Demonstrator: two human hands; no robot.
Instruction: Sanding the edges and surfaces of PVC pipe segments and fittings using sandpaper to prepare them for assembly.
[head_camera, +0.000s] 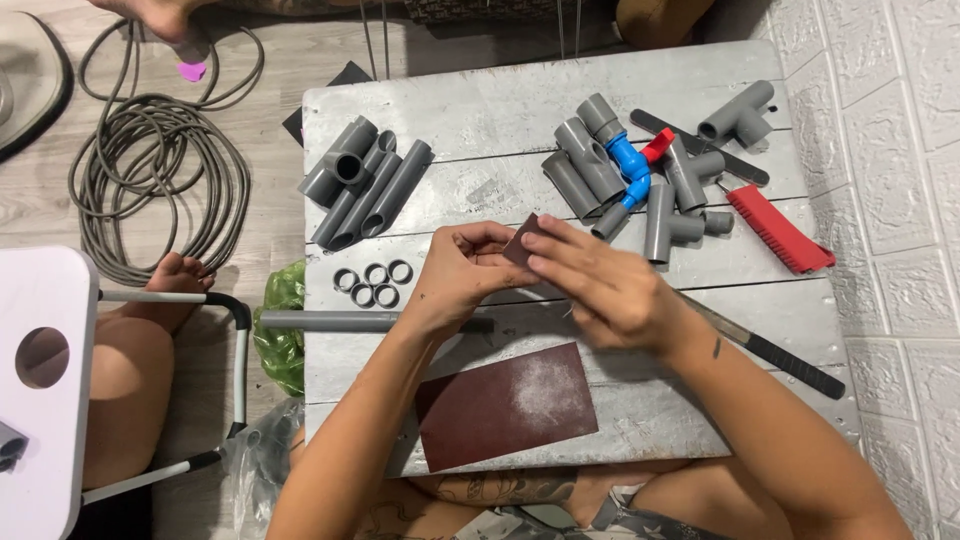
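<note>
Sandpaper scrap (522, 243), small, dark reddish-brown, is held at frame centre, above the table (520, 100). From the left: hose (160, 170) is coiled upper left on the floor; cut pipes (365, 180) are grouped upper left of the table, with small rings (373, 283) below them. A long pipe (345, 321) is gripped in the left hand (460, 280), fingers closed round it. The scrap is pinched between thumb and fingers of the right hand (600, 285), against the pipe end, which is hidden. For a clean result, the pipe is best turned steadily with the scrap wrapped snug and pressure kept even. A larger sheet (505, 405), dusted white, lies lower centre. Fittings (640, 170) and a red-handled saw (775, 228) are upper right.
</note>
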